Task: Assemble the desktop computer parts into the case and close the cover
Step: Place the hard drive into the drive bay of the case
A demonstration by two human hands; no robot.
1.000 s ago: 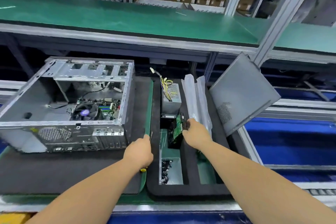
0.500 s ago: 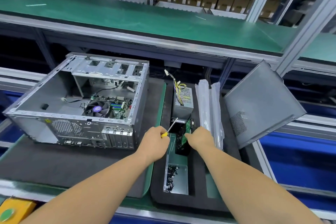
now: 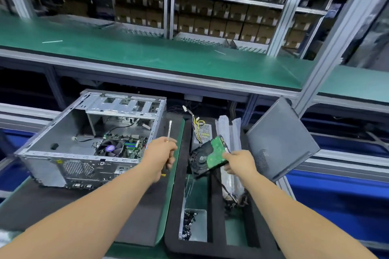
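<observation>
Right grip [image 3: 239, 162] clamped on hard drive [image 3: 210, 156], green board up, tilted above foam tray [image 3: 216, 206] | left grip [image 3: 161, 153] clenching screwdriver [image 3: 169, 130]; screws [image 3: 189, 223] in tray bin below; open case [image 3: 90, 143] left

My left hand [image 3: 160, 154] is fisted around a screwdriver [image 3: 169, 131], shaft pointing up, just right of the computer case [image 3: 90, 143]. My right hand [image 3: 239, 163], farther right, pinches a hard drive [image 3: 210, 156] by its edge, tilted.
</observation>
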